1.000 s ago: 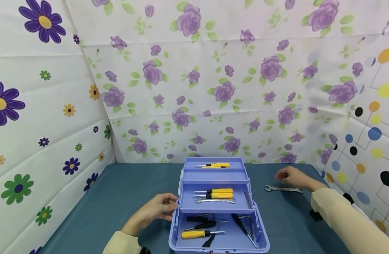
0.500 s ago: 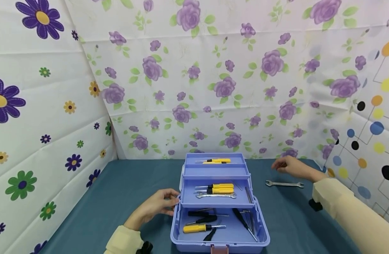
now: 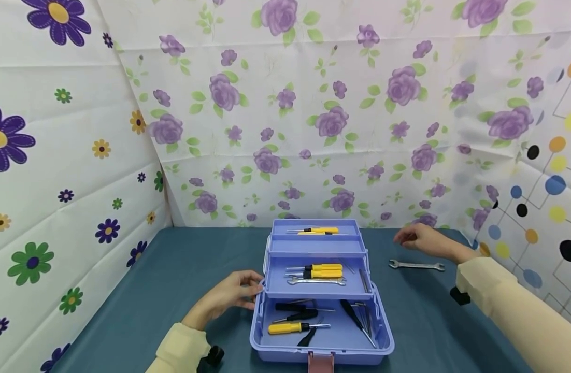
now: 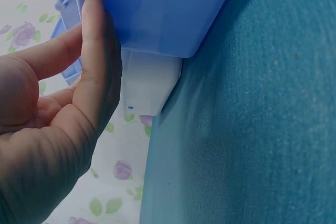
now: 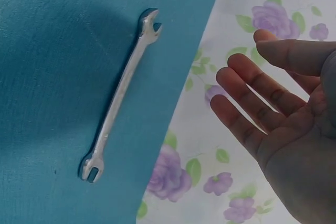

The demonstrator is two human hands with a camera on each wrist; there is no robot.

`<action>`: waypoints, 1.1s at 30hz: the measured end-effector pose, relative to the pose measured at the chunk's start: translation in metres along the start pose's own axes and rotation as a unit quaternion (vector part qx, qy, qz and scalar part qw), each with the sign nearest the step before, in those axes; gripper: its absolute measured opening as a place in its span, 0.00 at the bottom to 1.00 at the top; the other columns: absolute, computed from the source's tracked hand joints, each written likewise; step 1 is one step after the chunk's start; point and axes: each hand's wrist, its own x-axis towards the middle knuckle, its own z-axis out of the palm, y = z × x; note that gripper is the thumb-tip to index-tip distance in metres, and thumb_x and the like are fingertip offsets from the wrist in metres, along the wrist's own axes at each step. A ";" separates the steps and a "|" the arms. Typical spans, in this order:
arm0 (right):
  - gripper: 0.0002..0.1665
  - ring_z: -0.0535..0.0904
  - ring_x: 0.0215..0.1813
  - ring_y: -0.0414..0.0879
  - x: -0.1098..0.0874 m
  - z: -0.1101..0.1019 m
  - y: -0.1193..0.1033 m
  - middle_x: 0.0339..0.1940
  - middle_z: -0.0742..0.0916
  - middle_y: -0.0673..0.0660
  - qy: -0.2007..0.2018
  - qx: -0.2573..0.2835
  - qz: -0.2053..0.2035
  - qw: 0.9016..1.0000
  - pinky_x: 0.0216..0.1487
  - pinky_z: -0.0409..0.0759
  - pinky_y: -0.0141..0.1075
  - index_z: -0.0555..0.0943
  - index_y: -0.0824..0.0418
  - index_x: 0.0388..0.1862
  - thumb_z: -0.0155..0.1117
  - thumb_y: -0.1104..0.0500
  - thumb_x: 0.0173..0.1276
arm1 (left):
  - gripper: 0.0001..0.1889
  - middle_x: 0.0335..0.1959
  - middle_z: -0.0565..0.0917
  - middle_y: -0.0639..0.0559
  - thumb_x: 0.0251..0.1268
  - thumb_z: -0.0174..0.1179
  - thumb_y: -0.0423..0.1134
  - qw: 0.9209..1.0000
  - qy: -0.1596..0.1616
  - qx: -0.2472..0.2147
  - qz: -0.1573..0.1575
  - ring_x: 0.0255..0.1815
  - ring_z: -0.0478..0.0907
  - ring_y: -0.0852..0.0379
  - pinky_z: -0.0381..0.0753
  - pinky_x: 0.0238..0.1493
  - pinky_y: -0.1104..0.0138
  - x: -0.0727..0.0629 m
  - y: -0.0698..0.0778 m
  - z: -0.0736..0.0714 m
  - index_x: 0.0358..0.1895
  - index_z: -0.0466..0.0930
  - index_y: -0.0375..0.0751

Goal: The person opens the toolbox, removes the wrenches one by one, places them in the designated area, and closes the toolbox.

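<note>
A blue-purple toolbox (image 3: 262, 331) stands unfolded with its stepped trays raised. My left hand (image 3: 228, 296) rests its fairly straight fingers against the box's left side; in the left wrist view the hand (image 4: 68, 93) touches the blue wall near its edge. To the right of the box, a silver open-end wrench (image 3: 416, 266) lies on the cloth. My right hand (image 3: 425, 240) hovers just beyond the wrench, fingers loosely bent. In the right wrist view that hand (image 5: 283, 114) has nothing in its fingers, and the wrench (image 5: 119, 95) lies apart from it.
The middle tray (image 3: 276, 287) bears yellow-handled screwdrivers (image 3: 327, 273) and another wrench (image 3: 316, 281). Black-handled tools (image 3: 304, 314) and a yellow screwdriver (image 3: 285, 328) lie in the bottom. A pink latch (image 3: 320, 362) hangs in front. Flowered cloth (image 3: 285, 129) encloses the back.
The head view has tilted down, showing the front latch. My right hand has shifted slightly left and higher relative to the wrench. My left hand stays at the toolbox's side.
</note>
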 end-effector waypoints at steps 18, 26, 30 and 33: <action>0.18 0.85 0.56 0.54 0.003 -0.013 -0.046 0.56 0.86 0.63 -0.002 0.047 -0.019 0.999 0.52 0.86 0.37 0.80 0.67 0.65 0.60 0.64 0.80 | 0.18 0.45 0.79 0.42 0.80 0.59 0.38 1.000 0.003 0.003 -0.005 0.42 0.81 0.52 0.90 0.44 0.58 0.000 0.002 0.000 0.63 0.76 0.29; 0.18 0.85 0.54 0.53 0.008 -0.019 -0.078 0.56 0.87 0.61 0.006 0.033 -0.042 0.999 0.52 0.86 0.39 0.82 0.66 0.64 0.61 0.64 0.80 | 0.18 0.44 0.80 0.42 0.80 0.59 0.39 1.000 0.002 0.004 -0.003 0.42 0.82 0.52 0.89 0.45 0.57 0.000 0.001 0.000 0.63 0.76 0.29; 0.18 0.86 0.54 0.50 0.011 -0.021 -0.089 0.55 0.88 0.59 0.002 0.024 -0.047 0.999 0.53 0.86 0.42 0.82 0.64 0.65 0.60 0.62 0.81 | 0.18 0.44 0.80 0.42 0.80 0.59 0.39 1.000 0.002 0.005 -0.001 0.42 0.81 0.52 0.89 0.45 0.57 0.000 0.001 0.000 0.63 0.76 0.29; 0.18 0.86 0.54 0.49 0.012 -0.019 -0.096 0.55 0.88 0.57 -0.003 0.024 -0.049 0.999 0.55 0.85 0.42 0.82 0.62 0.65 0.60 0.61 0.81 | 0.18 0.44 0.80 0.42 0.80 0.59 0.39 1.000 0.003 0.007 0.001 0.42 0.81 0.52 0.89 0.45 0.57 0.000 0.000 0.000 0.63 0.76 0.29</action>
